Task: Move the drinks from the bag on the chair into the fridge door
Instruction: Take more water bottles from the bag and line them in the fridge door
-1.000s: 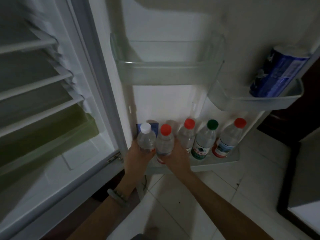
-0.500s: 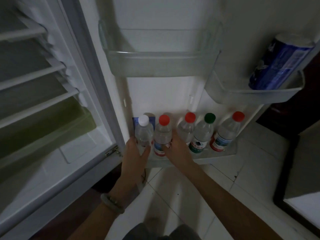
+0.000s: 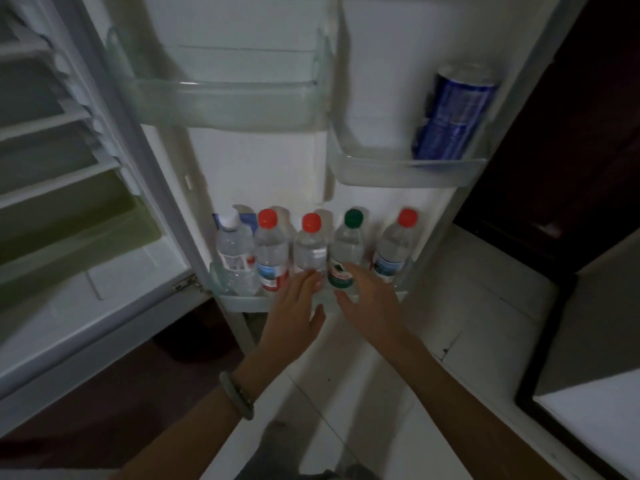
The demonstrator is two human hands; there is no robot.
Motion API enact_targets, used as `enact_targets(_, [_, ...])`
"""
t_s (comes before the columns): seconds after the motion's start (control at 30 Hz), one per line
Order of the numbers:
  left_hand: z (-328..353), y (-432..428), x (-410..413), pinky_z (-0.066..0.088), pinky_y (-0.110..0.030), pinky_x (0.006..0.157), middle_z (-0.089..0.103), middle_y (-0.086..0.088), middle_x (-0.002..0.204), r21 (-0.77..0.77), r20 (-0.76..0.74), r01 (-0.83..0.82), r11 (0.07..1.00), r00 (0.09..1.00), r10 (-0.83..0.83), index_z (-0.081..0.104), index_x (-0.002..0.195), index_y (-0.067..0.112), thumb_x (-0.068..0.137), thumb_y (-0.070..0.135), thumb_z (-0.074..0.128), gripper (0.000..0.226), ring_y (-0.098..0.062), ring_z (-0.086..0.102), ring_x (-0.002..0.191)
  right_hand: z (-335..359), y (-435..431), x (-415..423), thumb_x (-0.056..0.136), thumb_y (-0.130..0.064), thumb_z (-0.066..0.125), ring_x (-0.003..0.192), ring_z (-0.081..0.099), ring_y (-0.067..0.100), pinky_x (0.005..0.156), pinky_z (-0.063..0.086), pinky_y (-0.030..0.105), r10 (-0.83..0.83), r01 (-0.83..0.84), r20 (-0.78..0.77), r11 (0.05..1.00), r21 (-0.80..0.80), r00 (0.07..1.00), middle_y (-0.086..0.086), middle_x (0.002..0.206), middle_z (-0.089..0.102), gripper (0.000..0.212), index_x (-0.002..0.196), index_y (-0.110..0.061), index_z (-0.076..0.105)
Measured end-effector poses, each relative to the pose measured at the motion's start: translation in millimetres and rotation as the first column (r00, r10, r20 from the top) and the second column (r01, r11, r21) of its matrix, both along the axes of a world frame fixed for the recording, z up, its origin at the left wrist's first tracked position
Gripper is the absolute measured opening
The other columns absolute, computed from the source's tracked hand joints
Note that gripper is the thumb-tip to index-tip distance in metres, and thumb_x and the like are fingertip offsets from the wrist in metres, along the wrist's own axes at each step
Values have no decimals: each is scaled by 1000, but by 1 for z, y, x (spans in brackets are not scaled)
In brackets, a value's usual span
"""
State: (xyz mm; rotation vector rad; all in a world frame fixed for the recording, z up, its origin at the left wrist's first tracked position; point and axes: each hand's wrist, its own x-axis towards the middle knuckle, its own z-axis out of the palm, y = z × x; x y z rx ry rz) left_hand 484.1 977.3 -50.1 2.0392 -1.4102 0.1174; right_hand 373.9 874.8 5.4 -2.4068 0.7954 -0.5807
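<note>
Both hands, left hand (image 3: 294, 306) and right hand (image 3: 369, 303), have released the bottles (image 3: 273, 251), fingers spread, empty.

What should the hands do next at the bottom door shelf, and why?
Probably draw both hands back toward the bag. The left hand and right hand are open and grip nothing, and five bottles, such as the green-capped bottle, already stand upright in the bottom door shelf.

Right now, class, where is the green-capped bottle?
In the head view, the green-capped bottle stands on the bottom door shelf, fourth from the left, between two red-capped bottles, just beyond the right hand.
</note>
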Motion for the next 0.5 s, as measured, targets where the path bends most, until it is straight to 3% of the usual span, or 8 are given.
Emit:
enact_targets(0.17, [-10,-49,-41,43,-46,100,55,-21,125,180,106,55,982,991,-75,48,125,-2,72,16,72,61,-36,53,115,4,-30,-64,79,-15,68,110,54,29,94,43,36,-65,63,-52,997,-33,997,14,120,59,48,124,-7,51])
enact_targets(0.3, [-17,-84,-61,35,-45,105,47,-22,134,292,118,35,956,990,-72,40,133,-4,76,17,66,66,-37,46,122,7,-48,-103,76,-13,68,115,51,32,97,40,39,-76,68,-100,995,-76,992,16,126,54,55,127,-5,48])
enact_targets(0.5, [-29,-106,-88,25,-41,110,40,-11,143,402,137,10,915,988,-71,28,142,9,82,27,61,71,-28,37,130,10,-64,-151,82,-16,64,132,35,29,108,28,36,-97,87,-152,994,-71,984,13,143,39,62,137,-7,37])
